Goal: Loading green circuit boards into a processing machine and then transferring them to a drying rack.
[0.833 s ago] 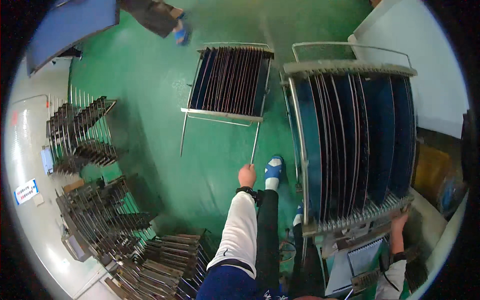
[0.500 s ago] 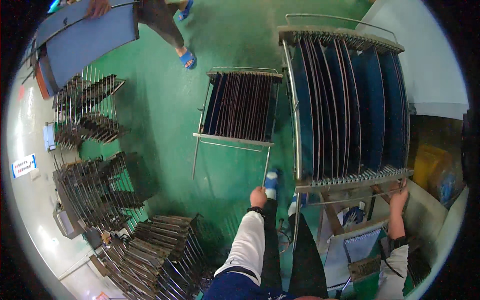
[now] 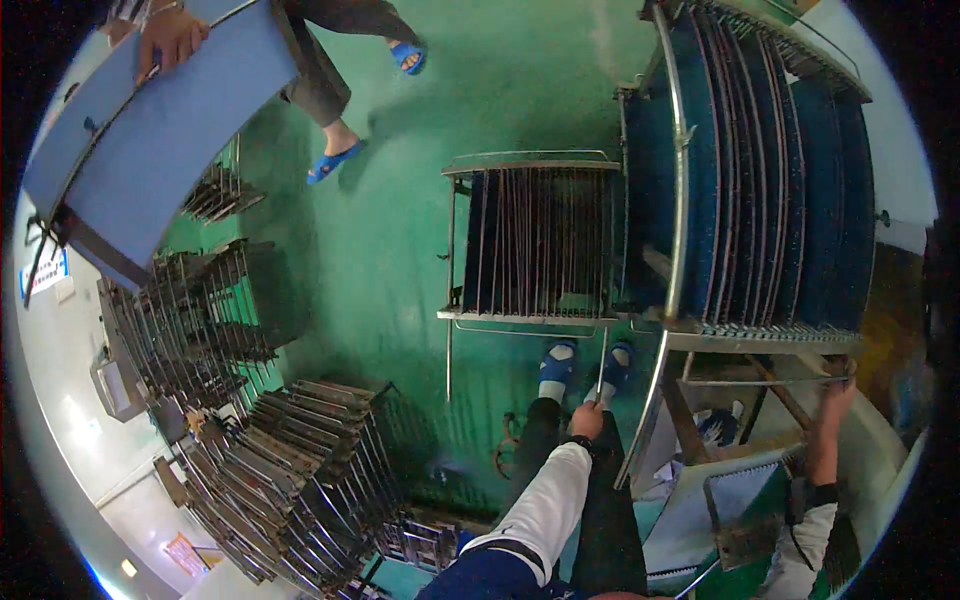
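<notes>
In front of me stands a smaller metal rack (image 3: 530, 319) with many thin dark upright sheets (image 3: 535, 240) in its slots. My left hand (image 3: 587, 420) is closed around its long metal rod, at the near right corner. To the right is a taller metal rack (image 3: 765, 342), holding dark blue panels (image 3: 770, 190) with gaps between them. My right hand (image 3: 838, 400) reaches the right end of the bar below this rack's near edge, with fingers wrapped around it. Both hands' fingertips are partly hidden.
At upper left, another person's hand (image 3: 172, 40) holds a large blue-grey panel (image 3: 190, 130). Several slatted metal racks (image 3: 300, 430) stand along the left wall. Under the taller rack is a white slotted piece (image 3: 745, 490). A pale wall (image 3: 890, 420) borders the right side.
Both racks and my hands appear farther right in the view. My right foot has come forward beside the left. The other person has stepped, bringing the blue-grey panel nearer.
</notes>
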`<state>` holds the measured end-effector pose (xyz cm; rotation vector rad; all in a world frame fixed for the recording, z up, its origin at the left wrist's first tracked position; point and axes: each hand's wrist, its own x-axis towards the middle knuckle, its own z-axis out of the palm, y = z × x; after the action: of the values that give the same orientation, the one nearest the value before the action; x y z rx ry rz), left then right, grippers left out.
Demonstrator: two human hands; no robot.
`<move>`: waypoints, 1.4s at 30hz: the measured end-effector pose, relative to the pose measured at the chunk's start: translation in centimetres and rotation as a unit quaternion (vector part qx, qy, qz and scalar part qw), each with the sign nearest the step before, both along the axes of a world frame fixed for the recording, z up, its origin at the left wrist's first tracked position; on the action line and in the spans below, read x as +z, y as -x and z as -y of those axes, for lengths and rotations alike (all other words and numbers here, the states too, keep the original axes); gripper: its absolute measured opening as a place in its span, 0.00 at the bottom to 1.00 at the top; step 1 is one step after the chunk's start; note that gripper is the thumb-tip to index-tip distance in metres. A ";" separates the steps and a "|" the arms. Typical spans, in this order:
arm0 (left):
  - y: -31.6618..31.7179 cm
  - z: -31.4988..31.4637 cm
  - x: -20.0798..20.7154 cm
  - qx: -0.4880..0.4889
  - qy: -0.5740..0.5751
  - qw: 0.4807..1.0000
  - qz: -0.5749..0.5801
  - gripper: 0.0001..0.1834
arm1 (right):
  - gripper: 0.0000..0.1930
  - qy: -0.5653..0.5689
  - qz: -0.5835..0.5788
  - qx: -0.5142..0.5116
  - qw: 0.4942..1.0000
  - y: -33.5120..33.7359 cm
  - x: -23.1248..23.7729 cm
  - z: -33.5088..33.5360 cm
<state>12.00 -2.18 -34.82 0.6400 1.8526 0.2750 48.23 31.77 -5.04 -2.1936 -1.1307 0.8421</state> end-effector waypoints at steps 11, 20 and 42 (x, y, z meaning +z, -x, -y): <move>4.2 -2.3 4.8 -0.228 0.072 0.971 0.019 0.19 | 0.21 0.018 0.067 -0.001 0.998 -2.2 -0.3 0.2; 21.7 -11.9 15.3 0.127 0.068 0.977 -0.155 0.37 | 0.19 -0.040 0.149 0.081 0.985 -4.0 -2.8 0.1; 20.2 -2.7 26.3 -0.178 0.122 0.972 0.089 0.22 | 0.18 0.022 0.276 0.175 0.945 0.5 7.0 2.4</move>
<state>-8.17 0.49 -8.47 0.7366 1.5348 -0.1268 47.74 29.38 1.95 -2.3749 -1.8242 0.3795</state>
